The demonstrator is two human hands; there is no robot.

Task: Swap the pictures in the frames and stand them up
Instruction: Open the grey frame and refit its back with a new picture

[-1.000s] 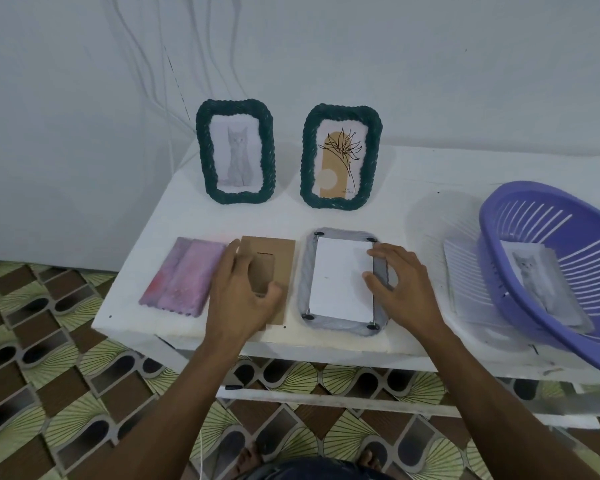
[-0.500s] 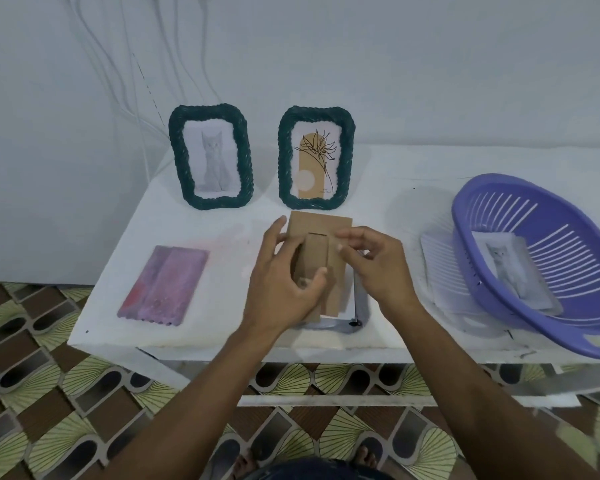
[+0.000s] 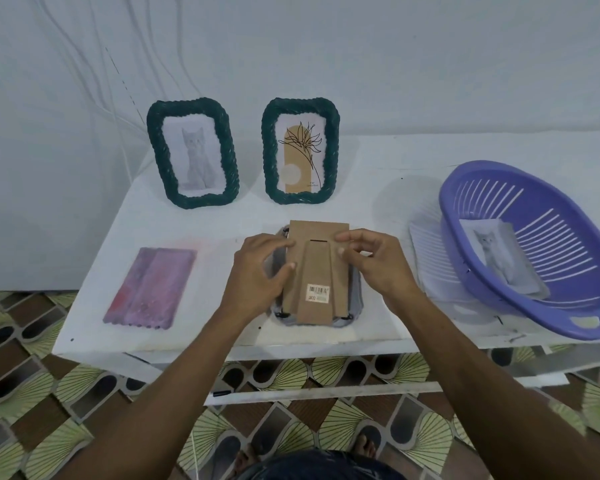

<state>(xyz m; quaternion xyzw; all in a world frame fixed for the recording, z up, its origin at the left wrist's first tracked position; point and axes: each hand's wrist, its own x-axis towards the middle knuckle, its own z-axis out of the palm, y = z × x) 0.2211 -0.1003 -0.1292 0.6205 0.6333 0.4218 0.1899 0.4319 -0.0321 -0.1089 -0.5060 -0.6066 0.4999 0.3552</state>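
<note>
A grey frame (image 3: 355, 304) lies face down near the table's front edge. A brown cardboard backing board (image 3: 317, 271) with a fold-out stand and a barcode label rests on top of it. My left hand (image 3: 260, 275) pinches the board's left edge and my right hand (image 3: 374, 265) holds its right edge. Two dark green rope frames stand at the back: the left frame (image 3: 193, 152) shows a grey cat, the right frame (image 3: 300, 150) shows a plant drawing. A pink-purple picture (image 3: 151, 287) lies flat at the left.
A purple slotted basket (image 3: 530, 244) sits tilted at the right with a cat picture (image 3: 499, 256) inside. The white table (image 3: 395, 174) stands against a white wall with hanging cables (image 3: 94, 64). Patterned floor tiles lie below.
My left hand picked the cardboard backing up from beside the grey frame and carried it right; both hands now set it onto the frame's back, covering the white paper.
</note>
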